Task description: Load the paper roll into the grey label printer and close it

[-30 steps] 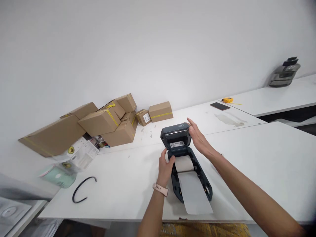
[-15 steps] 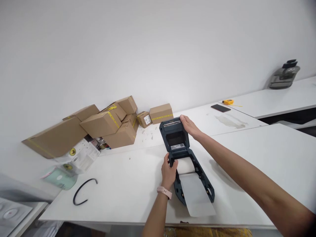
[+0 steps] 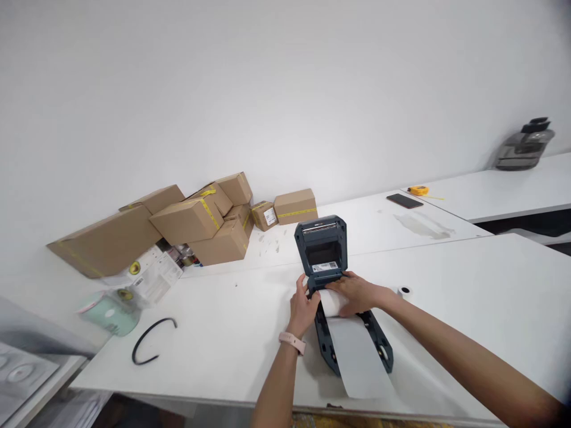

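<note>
A dark label printer (image 3: 322, 246) stands on the white table (image 3: 468, 297) with its lid raised upright. A white paper roll (image 3: 331, 303) lies in its bay, and a paper strip (image 3: 359, 362) runs out over the front toward me. My left hand (image 3: 303, 309), with a pink watch on its wrist, grips the printer's left side by the roll. My right hand (image 3: 354, 292) lies on top of the roll with fingers curved over it. A small white roll core (image 3: 404, 291) sits just right of the printer.
Several cardboard boxes (image 3: 196, 223) with yellow tape are piled against the wall at the left. Label packets (image 3: 154, 276), a mint-green roll (image 3: 109, 312) and a black curved band (image 3: 151, 339) lie left. A phone (image 3: 404, 201), a yellow tape measure (image 3: 418, 190) and a grey device (image 3: 524, 145) are far right.
My right hand swung the lid up fully, left it and came down onto the paper roll. My left hand stayed at the printer's left side.
</note>
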Tool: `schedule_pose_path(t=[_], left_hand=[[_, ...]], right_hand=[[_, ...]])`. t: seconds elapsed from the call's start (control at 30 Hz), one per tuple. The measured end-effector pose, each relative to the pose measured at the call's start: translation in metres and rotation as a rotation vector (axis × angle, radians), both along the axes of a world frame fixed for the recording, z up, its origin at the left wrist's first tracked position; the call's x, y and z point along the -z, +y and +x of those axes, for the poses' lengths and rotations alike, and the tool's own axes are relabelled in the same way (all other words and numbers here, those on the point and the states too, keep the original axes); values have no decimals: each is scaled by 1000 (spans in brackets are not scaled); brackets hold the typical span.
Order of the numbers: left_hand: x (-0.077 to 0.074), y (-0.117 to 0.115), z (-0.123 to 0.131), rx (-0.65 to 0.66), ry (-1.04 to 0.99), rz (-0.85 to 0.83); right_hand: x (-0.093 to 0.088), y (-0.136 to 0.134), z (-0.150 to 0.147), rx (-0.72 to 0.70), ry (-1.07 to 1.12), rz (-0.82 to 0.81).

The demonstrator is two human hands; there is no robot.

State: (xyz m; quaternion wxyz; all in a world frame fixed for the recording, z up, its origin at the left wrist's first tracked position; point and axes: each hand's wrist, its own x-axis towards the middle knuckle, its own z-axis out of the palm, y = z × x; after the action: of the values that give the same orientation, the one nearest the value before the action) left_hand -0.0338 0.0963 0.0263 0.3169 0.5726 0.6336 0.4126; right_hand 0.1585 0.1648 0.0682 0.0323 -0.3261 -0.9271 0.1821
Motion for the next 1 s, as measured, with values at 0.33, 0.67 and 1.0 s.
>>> schedule_pose_path(t=[0.33, 0.67, 1.0], left_hand=[[-1, 9, -16, 46, 61, -72], [5, 5, -16, 59, 46, -92], [3, 1, -12, 57, 5, -82]], right_hand=[[-10, 14, -10, -76, -146, -163], [-47, 12, 10, -84, -74, -330], [-56, 8, 111, -112, 544, -557]])
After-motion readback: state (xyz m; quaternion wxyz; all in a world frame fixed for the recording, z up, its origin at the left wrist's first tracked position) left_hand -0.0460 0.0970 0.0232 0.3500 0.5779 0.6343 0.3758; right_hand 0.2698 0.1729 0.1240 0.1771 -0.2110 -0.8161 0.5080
